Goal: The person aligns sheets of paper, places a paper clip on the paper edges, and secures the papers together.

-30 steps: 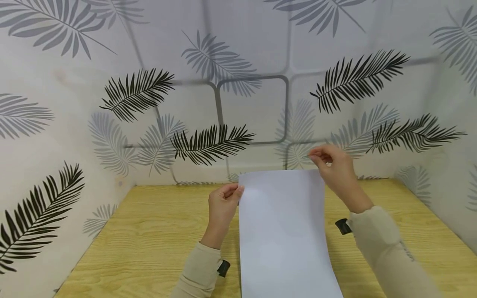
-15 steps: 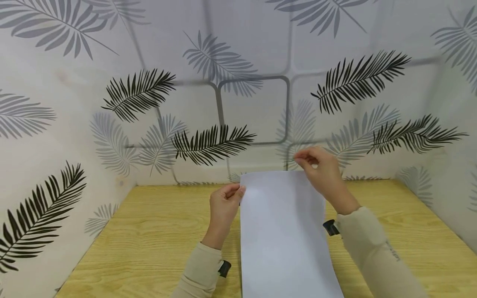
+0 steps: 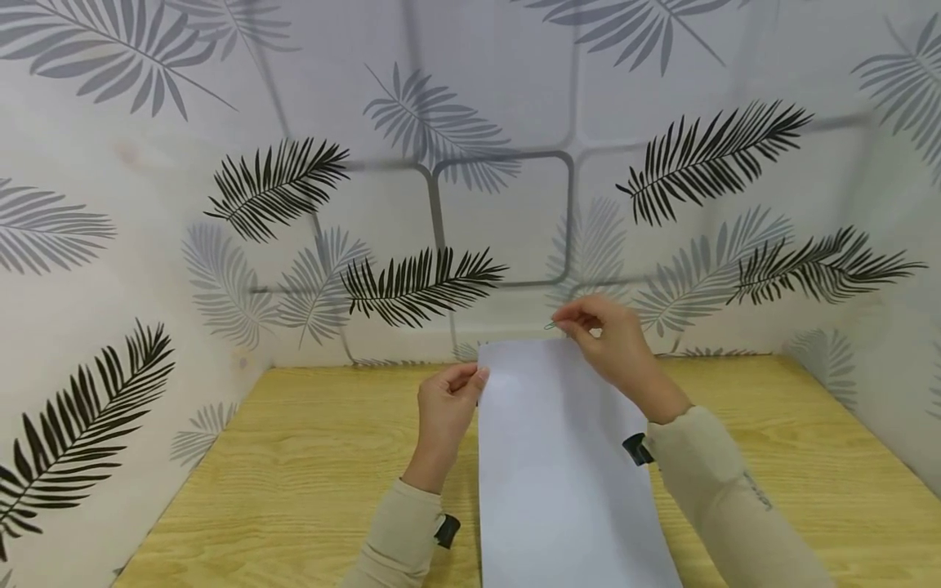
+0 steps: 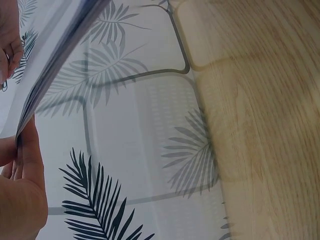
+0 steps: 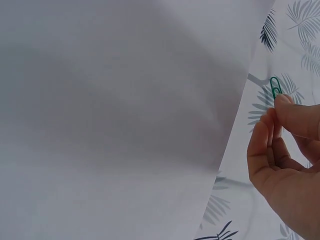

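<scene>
A stack of white paper (image 3: 559, 457) stands up from the table, its sheets showing as a layered edge in the left wrist view. My left hand (image 3: 446, 416) pinches its upper left edge between thumb and fingers. In my right hand (image 3: 613, 347) a small green paper clip (image 5: 275, 86) is pinched between thumb and fingertips, one looped end sticking out. That hand is just above the top edge of the paper, right of its middle, with the clip apart from the sheets. The paper's lower end runs out of the head view.
The wood-grain table (image 3: 309, 457) spreads to both sides of the paper. Behind it rises a pale wall covering (image 3: 500, 220) printed with grey and black leaves, which also covers both sides. Dark straps (image 3: 637, 449) show at the sleeves.
My right hand has moved left along the paper's top edge and slightly down, carrying the paper clip. The left hand keeps its hold on the paper, almost in place.
</scene>
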The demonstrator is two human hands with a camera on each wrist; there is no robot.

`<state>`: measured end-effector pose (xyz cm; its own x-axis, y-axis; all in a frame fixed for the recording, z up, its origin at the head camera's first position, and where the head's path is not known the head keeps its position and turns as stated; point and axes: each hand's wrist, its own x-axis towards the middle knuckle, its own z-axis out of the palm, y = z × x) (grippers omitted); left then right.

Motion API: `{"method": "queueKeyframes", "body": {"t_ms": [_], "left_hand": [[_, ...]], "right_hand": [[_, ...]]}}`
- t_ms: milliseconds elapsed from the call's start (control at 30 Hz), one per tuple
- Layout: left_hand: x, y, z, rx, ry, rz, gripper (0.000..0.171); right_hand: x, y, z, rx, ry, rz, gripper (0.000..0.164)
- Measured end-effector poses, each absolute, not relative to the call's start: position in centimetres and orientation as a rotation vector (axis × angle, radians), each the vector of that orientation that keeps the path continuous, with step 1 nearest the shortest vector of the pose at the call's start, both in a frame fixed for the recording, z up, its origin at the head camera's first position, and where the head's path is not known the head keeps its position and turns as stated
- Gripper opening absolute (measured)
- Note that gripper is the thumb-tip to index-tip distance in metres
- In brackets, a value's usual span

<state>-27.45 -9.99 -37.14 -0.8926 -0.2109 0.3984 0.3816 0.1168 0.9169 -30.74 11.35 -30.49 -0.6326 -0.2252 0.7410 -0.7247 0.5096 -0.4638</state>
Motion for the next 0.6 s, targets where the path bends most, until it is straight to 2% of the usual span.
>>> {"method": "queueKeyframes", "body": {"t_ms": [600], "left_hand": [[-27.4, -9.9, -37.0, -0.151, -1.972, -1.841, 0.017]], "right_hand": [[-30.8, 10.1, -30.3, 0.85, -2.102, 1.068, 0.009]]}}
